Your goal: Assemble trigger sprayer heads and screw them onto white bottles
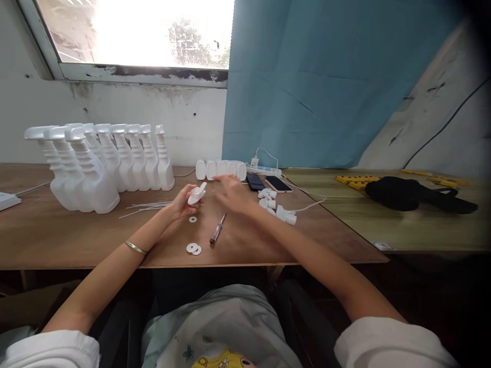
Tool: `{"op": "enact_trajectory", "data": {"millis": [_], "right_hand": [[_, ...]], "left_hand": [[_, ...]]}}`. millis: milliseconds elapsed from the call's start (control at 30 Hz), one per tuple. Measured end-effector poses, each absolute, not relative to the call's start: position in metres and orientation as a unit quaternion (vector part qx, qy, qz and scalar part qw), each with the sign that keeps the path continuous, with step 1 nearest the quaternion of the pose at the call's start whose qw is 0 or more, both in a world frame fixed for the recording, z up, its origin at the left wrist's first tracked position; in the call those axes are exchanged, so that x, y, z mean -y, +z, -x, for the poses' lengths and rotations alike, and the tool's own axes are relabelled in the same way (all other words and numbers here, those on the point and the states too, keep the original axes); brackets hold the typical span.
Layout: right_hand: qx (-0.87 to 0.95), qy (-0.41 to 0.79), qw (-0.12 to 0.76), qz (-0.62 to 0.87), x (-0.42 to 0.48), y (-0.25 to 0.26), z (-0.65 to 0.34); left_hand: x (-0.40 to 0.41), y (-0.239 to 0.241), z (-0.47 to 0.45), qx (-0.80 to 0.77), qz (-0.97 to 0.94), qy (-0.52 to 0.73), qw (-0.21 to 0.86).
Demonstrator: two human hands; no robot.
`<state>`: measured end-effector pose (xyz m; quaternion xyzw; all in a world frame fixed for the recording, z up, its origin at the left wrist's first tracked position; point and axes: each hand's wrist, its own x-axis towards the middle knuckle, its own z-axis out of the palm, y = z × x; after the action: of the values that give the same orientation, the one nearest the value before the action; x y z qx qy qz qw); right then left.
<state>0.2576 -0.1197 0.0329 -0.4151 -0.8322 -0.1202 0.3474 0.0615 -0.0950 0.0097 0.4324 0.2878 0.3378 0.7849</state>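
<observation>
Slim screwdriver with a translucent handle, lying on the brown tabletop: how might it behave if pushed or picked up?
The slim screwdriver would probably feel stiff, given its straight, thin shaft. Lying on its side on the flat brown tabletop, it may roll if nudged.

Three washers, perhaps five covers

left fingers: curled | right fingers: blurred | left arm, right arm: angled inward
</observation>
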Motion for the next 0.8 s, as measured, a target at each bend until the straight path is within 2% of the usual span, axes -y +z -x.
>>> {"op": "enact_trajectory", "data": {"millis": [133,467,600,800], "right_hand": [[0.861,-0.156,0.311,0.372,0.140,0.001,-0.228],[0.822,-0.231,0.395,0.339,0.132,-0.016,-0.232],[0.822,-0.260,0.402,0.309,0.132,-0.014,-0.234],[0.831,-0.187,0.412,0.323,0.132,-0.012,-0.234]], "left_hand": [[0.100,0.010,-0.063,-0.276,-0.444,0.311,0.794],[0.112,0.020,-0.067,-0.340,-0.558,0.285,0.702],[0.113,0.017,-0.068,-0.356,-0.575,0.254,0.691],[0.116,0.012,-0.072,-0.373,-0.647,0.244,0.619]]}}
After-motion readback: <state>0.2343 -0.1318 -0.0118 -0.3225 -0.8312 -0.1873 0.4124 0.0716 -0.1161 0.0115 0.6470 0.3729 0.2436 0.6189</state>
